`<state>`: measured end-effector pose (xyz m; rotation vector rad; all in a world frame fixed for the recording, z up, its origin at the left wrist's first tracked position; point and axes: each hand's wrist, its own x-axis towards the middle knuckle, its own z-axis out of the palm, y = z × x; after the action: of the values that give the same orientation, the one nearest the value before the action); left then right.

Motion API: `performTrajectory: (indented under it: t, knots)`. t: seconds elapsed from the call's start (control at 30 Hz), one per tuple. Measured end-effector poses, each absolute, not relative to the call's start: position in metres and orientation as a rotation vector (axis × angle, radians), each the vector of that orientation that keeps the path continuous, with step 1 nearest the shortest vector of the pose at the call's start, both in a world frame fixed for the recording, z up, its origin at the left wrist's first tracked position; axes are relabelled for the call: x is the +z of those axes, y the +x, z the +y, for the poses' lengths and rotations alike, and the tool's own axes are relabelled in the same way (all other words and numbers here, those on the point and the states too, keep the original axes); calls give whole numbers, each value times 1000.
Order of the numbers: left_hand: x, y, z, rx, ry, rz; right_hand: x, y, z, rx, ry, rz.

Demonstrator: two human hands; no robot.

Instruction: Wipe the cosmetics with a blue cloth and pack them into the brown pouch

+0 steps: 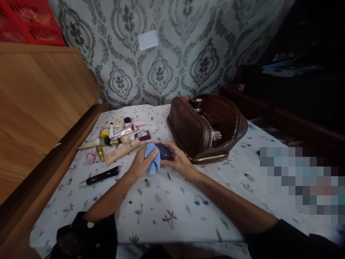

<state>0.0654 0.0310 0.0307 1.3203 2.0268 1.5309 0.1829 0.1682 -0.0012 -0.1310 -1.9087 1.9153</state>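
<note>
A light blue cloth [152, 163] is bunched in my left hand [140, 161], whose fingers are closed round it. The cloth presses against a dark blue rounded case [164, 151], which my right hand [178, 161] grips from the other side. Exactly what kind of case it is does not show. Both hands are held just above the table, in front of an open brown leather bag [192, 126]. Left of my hands lie several cosmetics, among them a beige tube [122, 151], a dark red bottle [142, 135] and a black tube [102, 175].
A patterned white cloth covers the table [167, 212]. Bottles, one with a silvery cap [198, 104], stand inside the bag. A wooden panel [40, 108] rises along the left, with a red basket [35, 21] above it. The papered wall [159, 72] closes off the back.
</note>
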Motion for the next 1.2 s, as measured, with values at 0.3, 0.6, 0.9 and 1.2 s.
performTrajectory:
  t: [0.3,0.6,0.9,1.2]
  knots:
    - [35,61,30,1697,984,1888,1,191,164,2098,-44,-1892]
    - [20,51,35,1770,838,1767,-3,191,160,1989,-122,-2025]
    - [33,52,28,1474,1116,1883,4,196,157,1321,22,-2350]
    - [59,79,22,1152,1901,2203,6,195,150,1158,36,-2362]
